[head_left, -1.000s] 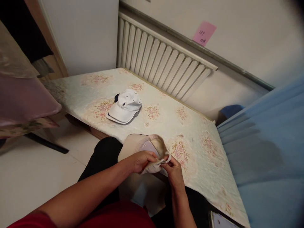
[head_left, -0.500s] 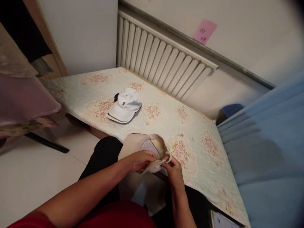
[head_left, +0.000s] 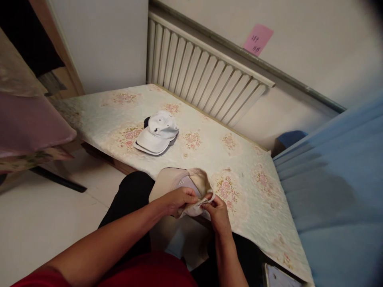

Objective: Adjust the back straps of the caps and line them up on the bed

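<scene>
A beige baseball cap (head_left: 165, 181) is held over my lap at the table's near edge, its inside facing up and its brim toward the left. My left hand (head_left: 181, 199) is closed on the cap's near rim, thumb on top. At the back strap, my right hand (head_left: 218, 210) pinches the band between thumb and fingers. The strap's end and fastening are partly hidden by the fingers. Farther off, a white baseball cap (head_left: 161, 129) with a small dark logo lies on top of other caps, with a dark edge showing behind it.
A pale floral cloth covers the table (head_left: 203, 159). Behind it are a white radiator (head_left: 197, 71) and a wall with a pink note (head_left: 257, 39). A blue curtain (head_left: 335, 191) hangs at right. At left stands a pink-covered piece of furniture (head_left: 30, 123).
My right fingers have shifted slightly along the strap of the beige cap, toward the left. My left hand keeps its hold, and the white cap lies where it was.
</scene>
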Demonstrator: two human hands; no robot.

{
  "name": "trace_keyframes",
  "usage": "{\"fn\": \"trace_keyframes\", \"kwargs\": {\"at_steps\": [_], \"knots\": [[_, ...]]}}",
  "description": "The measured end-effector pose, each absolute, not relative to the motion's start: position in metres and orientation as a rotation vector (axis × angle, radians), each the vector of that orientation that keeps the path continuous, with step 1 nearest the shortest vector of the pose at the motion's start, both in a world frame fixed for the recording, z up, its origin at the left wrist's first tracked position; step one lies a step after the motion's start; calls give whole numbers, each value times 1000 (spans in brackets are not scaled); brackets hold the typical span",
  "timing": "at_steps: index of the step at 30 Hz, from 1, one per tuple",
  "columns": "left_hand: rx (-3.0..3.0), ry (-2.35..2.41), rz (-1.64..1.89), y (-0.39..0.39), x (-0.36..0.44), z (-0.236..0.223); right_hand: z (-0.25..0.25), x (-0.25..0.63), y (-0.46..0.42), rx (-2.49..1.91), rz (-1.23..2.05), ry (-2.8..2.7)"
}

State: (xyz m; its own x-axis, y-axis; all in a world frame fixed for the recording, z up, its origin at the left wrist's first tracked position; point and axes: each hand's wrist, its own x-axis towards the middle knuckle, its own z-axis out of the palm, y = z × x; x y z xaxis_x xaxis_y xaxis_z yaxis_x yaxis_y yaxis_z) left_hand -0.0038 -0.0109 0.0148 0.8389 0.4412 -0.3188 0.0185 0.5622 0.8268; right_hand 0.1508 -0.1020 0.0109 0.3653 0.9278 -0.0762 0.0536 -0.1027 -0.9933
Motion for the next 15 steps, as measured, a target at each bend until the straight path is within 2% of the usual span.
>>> {"fn": "trace_keyframes", "kwargs": {"at_steps": [10, 15], "knots": [[939, 375, 53, -13, -4, 11, 22, 150, -102, -1485, 1048, -915], [788, 292, 166, -10, -5, 3, 22, 151, -101, -1506, 1010, -921]]}}
